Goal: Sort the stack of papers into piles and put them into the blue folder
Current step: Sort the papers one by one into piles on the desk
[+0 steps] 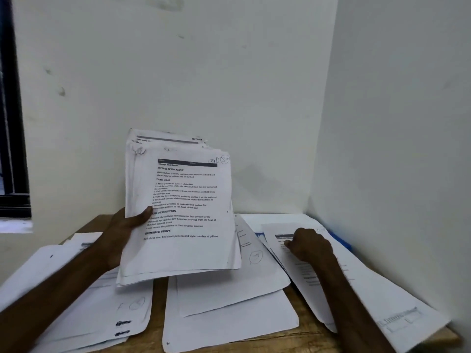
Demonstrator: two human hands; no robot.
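My left hand (122,230) grips a thick stack of printed papers (183,212) by its left edge, thumb on the front sheet, holding it upright above the wooden table (305,335). My right hand (308,244) rests with curled fingers on the top sheet of the right pile (362,291), near its printed heading; whether it pinches the sheet is unclear. A blue folder (342,240) shows only as a strip behind the right pile, against the wall. A middle pile (229,309) and a left pile (84,301) lie flat on the table.
White walls close off the back and the right side of the table. A dark window frame (12,123) stands at the far left. The right pile hangs over the table's front right edge.
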